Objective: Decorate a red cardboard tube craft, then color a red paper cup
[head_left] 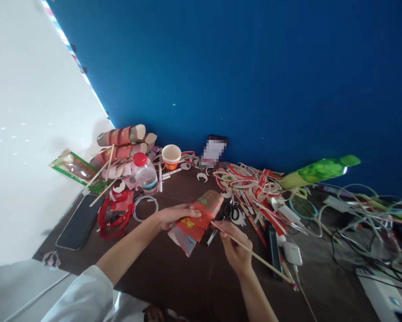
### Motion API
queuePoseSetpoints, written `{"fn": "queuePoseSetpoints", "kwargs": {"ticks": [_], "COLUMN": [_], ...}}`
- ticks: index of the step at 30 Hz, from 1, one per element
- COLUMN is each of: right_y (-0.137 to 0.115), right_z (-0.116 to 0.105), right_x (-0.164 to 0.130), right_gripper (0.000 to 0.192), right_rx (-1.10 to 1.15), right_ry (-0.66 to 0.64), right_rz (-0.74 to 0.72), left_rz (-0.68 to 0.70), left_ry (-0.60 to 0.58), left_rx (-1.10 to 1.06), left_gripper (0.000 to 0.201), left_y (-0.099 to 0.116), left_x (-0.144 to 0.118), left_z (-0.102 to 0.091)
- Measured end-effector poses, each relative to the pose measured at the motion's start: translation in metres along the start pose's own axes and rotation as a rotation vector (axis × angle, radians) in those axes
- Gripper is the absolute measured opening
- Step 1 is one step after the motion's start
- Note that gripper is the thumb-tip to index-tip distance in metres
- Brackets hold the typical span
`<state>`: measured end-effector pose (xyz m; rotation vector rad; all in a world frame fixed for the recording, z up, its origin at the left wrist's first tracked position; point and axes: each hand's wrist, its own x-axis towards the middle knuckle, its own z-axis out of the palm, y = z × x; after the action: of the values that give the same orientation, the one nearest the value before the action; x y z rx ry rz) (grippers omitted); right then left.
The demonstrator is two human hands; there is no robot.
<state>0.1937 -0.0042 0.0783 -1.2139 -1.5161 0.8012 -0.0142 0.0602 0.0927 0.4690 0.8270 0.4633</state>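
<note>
A dark table (194,281) was strewn with paper strips (251,181), a phone (78,222), a water bottle (145,173) and a paper cup (171,156). Above mid-table, red stacked cups (197,219) were gripped by the left hand (172,214). A thin stick (254,256) was pinched in the right hand (234,248), its tip at the cups.

water bottle (146,173) (red cap), paper cup (171,156), phone (79,222), scissors (233,211)

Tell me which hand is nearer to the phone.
Left. The left hand, holding the red paper roll, is right of the phone; the right hand, holding a stick, is farther right.
</note>
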Motion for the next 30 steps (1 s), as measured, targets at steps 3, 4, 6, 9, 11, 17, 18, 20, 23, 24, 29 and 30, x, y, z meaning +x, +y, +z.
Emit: {"fn": "queuePoseSetpoints", "kwargs": {"ticks": [3, 4, 6, 9, 11, 17, 18, 20, 23, 24, 29, 30], "right_y": [0.002, 0.002, 0.002, 0.001, -0.001, -0.001, 0.0, 0.002, 0.007, 0.009, 0.026, 0.029], "right_z": [0.01, 0.015, 0.024, 0.033, 0.035, 0.033, 0.034, 0.036, 0.038, 0.038, 0.029, 0.027], "right_x": [-0.003, -0.004, -0.005, -0.002, 0.001, 0.01, 0.01, 0.01, 0.009, 0.009, 0.014, 0.015], "right_gripper": [0.025, 0.025, 0.026, 0.032, 0.035, 0.043, 0.044, 0.045, 0.043, 0.042, 0.032, 0.026], "right_rx": [0.133, 0.209, 0.367, 0.555, 0.684, 0.918, 0.935, 0.953, 0.937, 0.918, 0.803, 0.777], "right_ry": [0.142, 0.167, 0.174, 0.115, 0.03, -0.157, -0.158, -0.15, -0.131, -0.104, 0.135, 0.18], "right_rz": [0.198, 0.253, 0.344, 0.492, 0.585, 0.714, 0.72, 0.729, 0.716, 0.697, 0.549, 0.519], "left_rz": [0.129, 0.188, 0.293, 0.364, 0.376, 0.387, 0.387, 0.388, 0.399, 0.418, 0.537, 0.52], "left_ry": [0.027, 0.042, 0.057, 0.052, 0.054, 0.0, -0.014, -0.039, -0.031, -0.006, 0.067, 0.048], "left_rx": [-0.068, -0.076, -0.047, 0.035, 0.087, 0.247, 0.266, 0.294, 0.326, 0.338, 0.391, 0.384], "left_gripper": [0.057, 0.056, 0.057, 0.059, 0.058, 0.059, 0.062, 0.065, 0.067, 0.068, 0.078, 0.077], "left_y": [-0.004, -0.006, -0.009, -0.013, -0.014, -0.012, -0.011, -0.01, -0.008, -0.008, -0.006, -0.007], "left_x": [0.002, 0.003, 0.003, 0.003, 0.002, -0.004, -0.005, -0.006, -0.005, -0.004, 0.004, 0.005], "left_z": [0.003, 0.005, 0.008, 0.01, 0.01, 0.007, 0.007, 0.008, 0.007, 0.007, 0.002, 0.001]}}
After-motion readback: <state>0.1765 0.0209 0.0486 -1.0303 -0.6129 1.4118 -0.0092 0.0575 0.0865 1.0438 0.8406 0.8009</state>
